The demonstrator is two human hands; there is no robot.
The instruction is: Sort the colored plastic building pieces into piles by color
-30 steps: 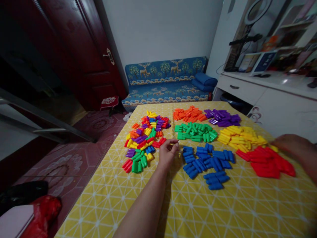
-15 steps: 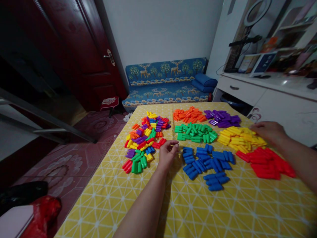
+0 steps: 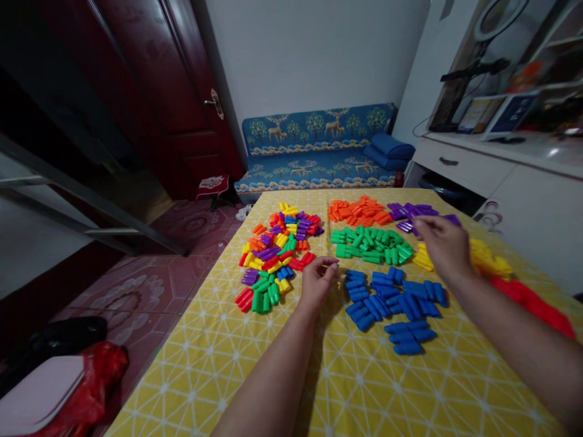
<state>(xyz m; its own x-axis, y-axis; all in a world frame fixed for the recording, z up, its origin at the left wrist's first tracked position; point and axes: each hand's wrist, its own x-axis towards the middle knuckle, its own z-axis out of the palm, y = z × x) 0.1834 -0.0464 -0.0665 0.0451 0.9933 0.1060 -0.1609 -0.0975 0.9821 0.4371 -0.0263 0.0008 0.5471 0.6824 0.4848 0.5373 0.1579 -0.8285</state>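
Note:
My left hand rests on the table between the mixed-colour pile of plastic tube-shaped building pieces and the blue pieces. Its fingers are loosely curled, with a gap at the thumb and nothing visible in them. Over the far right of the table hangs my right hand, fingers reaching forward and slightly apart, seemingly holding nothing. It partly hides the yellow pieces and the purple pieces. Green pieces lie left of it, and my forearm covers part of the red pieces.
Orange pieces lie at the back of the table, on a yellow patterned tablecloth. Beyond stand a blue sofa and a small stool. A white cabinet is on the right, a dark red door on the left.
My right hand has moved left from the right edge of the yellow pile to above the yellow and purple pieces. My left hand stays in place; the whole view has shifted slightly.

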